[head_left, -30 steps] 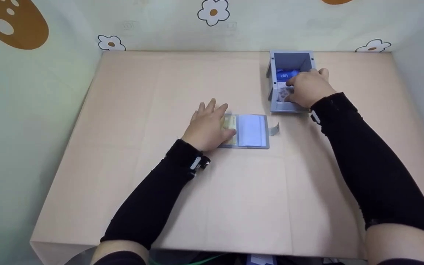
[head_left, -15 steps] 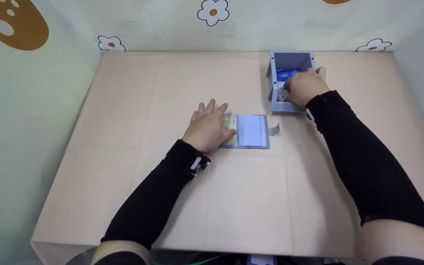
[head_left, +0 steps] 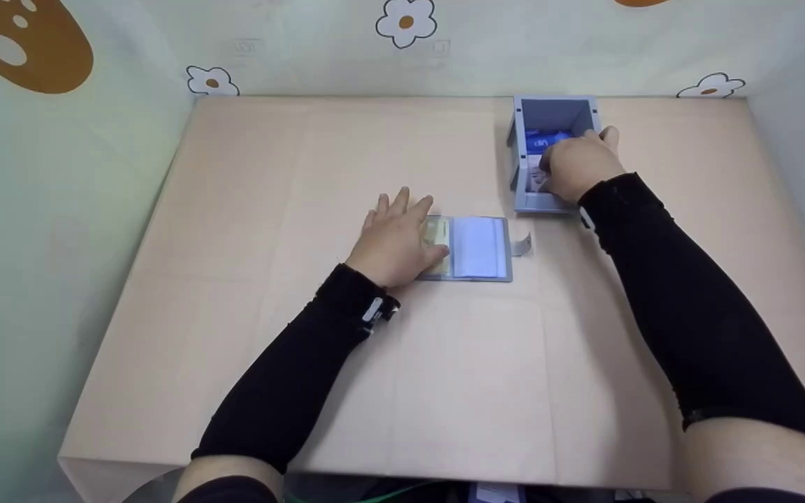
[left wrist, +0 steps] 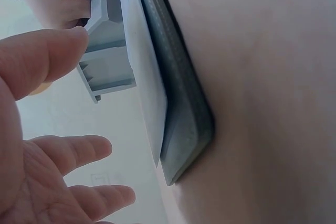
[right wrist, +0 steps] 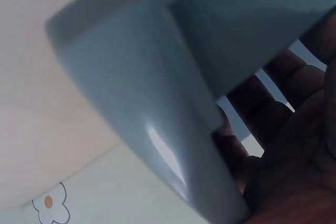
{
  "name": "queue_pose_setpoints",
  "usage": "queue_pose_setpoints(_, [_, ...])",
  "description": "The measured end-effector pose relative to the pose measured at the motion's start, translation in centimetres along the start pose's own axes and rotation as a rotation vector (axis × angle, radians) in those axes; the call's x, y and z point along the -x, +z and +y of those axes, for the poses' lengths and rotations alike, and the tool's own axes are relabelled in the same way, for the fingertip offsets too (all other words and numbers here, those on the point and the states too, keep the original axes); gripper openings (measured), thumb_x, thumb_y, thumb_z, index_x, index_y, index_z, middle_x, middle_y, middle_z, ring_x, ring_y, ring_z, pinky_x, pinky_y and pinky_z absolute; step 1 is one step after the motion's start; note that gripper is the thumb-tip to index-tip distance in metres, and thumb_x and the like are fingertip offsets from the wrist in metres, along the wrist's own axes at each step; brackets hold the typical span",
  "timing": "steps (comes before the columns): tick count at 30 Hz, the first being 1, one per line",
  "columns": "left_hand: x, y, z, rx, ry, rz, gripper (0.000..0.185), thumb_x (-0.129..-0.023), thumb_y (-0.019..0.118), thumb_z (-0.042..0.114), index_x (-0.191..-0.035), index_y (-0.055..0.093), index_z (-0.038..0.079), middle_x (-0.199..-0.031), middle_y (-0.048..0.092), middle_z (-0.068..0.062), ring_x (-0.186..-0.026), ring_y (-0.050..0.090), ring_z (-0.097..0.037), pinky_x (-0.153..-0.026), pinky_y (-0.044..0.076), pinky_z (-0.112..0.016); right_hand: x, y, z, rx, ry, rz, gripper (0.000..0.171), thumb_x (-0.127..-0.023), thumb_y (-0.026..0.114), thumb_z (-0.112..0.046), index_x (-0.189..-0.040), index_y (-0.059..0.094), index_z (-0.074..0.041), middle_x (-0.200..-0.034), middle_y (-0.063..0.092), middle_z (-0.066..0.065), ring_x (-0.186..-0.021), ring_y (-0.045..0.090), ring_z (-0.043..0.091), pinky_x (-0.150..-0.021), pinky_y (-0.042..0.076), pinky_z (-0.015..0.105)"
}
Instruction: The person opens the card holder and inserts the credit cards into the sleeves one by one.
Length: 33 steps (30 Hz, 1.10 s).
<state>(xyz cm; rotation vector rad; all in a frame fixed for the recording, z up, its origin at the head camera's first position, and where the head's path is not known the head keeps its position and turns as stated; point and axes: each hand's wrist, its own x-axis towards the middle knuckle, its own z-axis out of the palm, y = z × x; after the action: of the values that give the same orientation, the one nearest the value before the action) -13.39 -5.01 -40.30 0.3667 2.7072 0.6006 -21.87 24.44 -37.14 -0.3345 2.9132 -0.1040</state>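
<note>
A small grey card holder (head_left: 509, 262) lies unfolded on the table, with clear sleeves inside and a strap (head_left: 522, 244) sticking out to the right. My left hand (head_left: 395, 244) rests over its left half with fingers spread and straight; a yellowish card (head_left: 439, 230) shows beside the thumb. In the left wrist view the card holder (left wrist: 181, 135) lies flat, its sleeves slightly lifted. My right hand (head_left: 581, 164) reaches into a grey plastic bin (head_left: 546, 204), fingers bent downward. Near them lie a blue packet (head_left: 542, 142) and a whitish printed piece (head_left: 537, 175). The fingertips are hidden, so any grasp is unclear.
A beige cloth (head_left: 270, 349) covers the table. The bin stands at the back right, near the flower-patterned back wall (head_left: 318, 56). Another wall (head_left: 801, 140) rises on the right. Beneath the front edge, a green cable (head_left: 388, 494) is partly visible.
My right hand has shifted slightly left and deeper into the bin, its fingers drawing together. The blue packet has turned a little. My left hand and the card holder have stayed put.
</note>
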Motion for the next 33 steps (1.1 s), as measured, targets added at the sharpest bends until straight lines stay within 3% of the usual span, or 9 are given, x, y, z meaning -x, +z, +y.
queue_pose_setpoints(8, [0.02, -0.04, 0.06, -0.008, 0.002, 0.0, 0.088, -0.097, 0.067, 0.058, -0.168, 0.028, 0.023, -0.177, 0.01, -0.017, -0.161, 0.004, -0.048, -0.131, 0.008, -0.062, -0.05, 0.08, 0.12, -0.011, 0.016, 0.017, 0.019, -0.091, 0.072, -0.019, -0.101, 0.076, -0.004, -0.094, 0.074, 0.017, -0.095, 0.047, 0.041, -0.093, 0.022, 0.06])
queue_pose_setpoints(15, [0.06, -0.04, 0.01, -0.007, -0.006, -0.009, 0.088, -0.097, 0.066, 0.057, -0.168, 0.027, 0.023, -0.177, 0.009, -0.017, -0.162, 0.003, -0.047, -0.131, 0.006, -0.061, -0.24, 0.25, 0.22, -0.022, 0.032, 0.014, 0.026, -0.092, 0.076, -0.023, -0.109, 0.075, -0.004, -0.101, 0.075, 0.017, -0.096, 0.047, 0.041, -0.092, 0.021, 0.059])
queue_pose_setpoints(21, [0.03, -0.07, -0.04, -0.003, -0.004, -0.009, 0.088, -0.097, 0.066, 0.057, -0.168, 0.028, 0.023, -0.177, 0.009, -0.016, -0.162, 0.003, -0.047, -0.132, 0.007, -0.061, -0.32, 0.25, 0.36, -0.027, 0.039, 0.03, 0.028, -0.096, 0.071, -0.024, -0.117, 0.074, -0.005, -0.104, 0.076, 0.018, -0.096, 0.048, 0.041, -0.092, 0.019, 0.059])
queue_pose_setpoints(33, [0.03, 0.03, -0.02, -0.009, -0.005, -0.006, 0.088, -0.097, 0.066, 0.057, -0.168, 0.028, 0.022, -0.177, 0.009, -0.017, -0.162, 0.003, -0.048, -0.131, 0.007, -0.061, 0.24, -0.25, 0.31, -0.055, 0.039, 0.069, 0.023, -0.102, 0.066, -0.024, -0.114, 0.073, -0.006, -0.108, 0.075, 0.02, -0.095, 0.051, 0.042, -0.096, 0.02, 0.06])
